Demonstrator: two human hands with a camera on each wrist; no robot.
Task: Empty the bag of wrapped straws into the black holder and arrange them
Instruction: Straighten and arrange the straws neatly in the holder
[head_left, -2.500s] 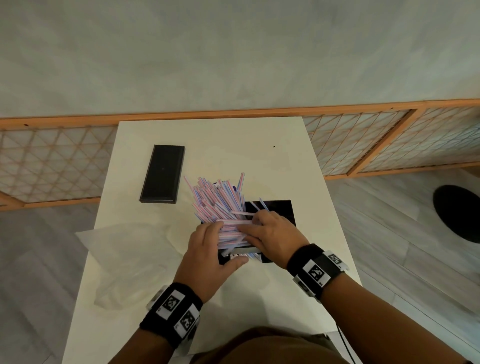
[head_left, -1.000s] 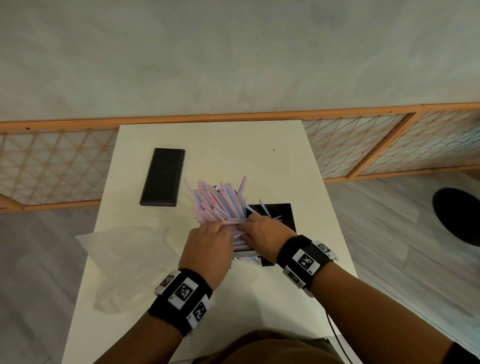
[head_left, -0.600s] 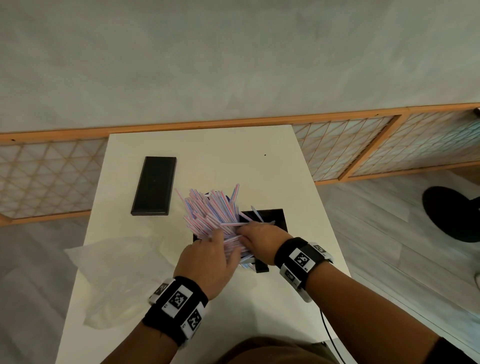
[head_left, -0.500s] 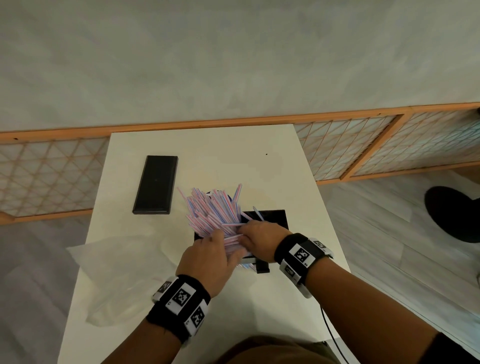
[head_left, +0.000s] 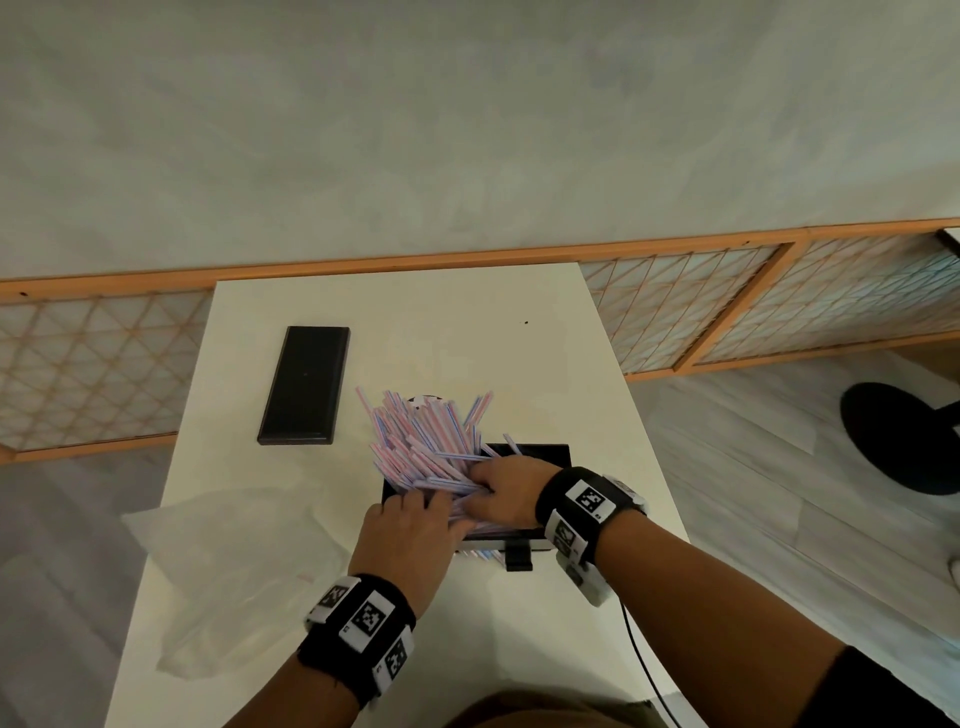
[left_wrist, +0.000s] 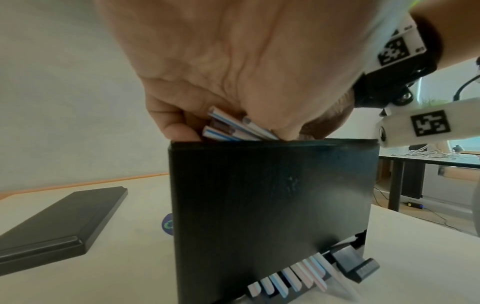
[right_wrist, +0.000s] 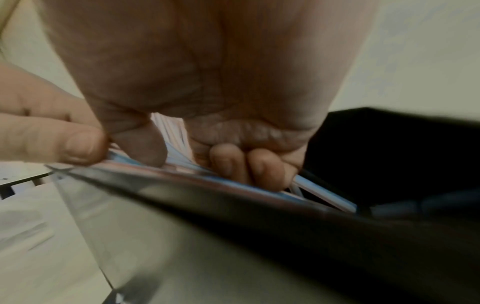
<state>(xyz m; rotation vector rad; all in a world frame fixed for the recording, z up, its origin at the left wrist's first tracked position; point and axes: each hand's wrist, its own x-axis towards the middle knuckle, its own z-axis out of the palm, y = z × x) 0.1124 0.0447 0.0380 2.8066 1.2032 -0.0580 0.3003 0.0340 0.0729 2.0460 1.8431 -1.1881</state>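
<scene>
A thick bundle of pink and blue wrapped straws (head_left: 423, 447) sticks out of the black holder (head_left: 545, 453) and fans up and to the left. My left hand (head_left: 410, 525) grips the bundle's near end over the holder's front left corner; its fingers curl round straw ends (left_wrist: 233, 127) above the holder's black front wall (left_wrist: 272, 205). My right hand (head_left: 506, 491) grips the same bundle from the right, fingers curled on the straws (right_wrist: 259, 185) just inside the holder's rim (right_wrist: 285, 216). Several straw tips (left_wrist: 291, 279) poke out of the slot at the holder's base.
The emptied clear plastic bag (head_left: 228, 577) lies crumpled at the table's left front. A flat black lid (head_left: 305, 384) lies at the back left of the white table (head_left: 467, 338). A small round sticker (left_wrist: 168, 224) sits behind the holder. A cable (head_left: 644, 670) hangs off the near right edge.
Both hands have stayed on the straw bundle over the holder, shifting a little and squeezing it tighter. The fan of straws leans about as before.
</scene>
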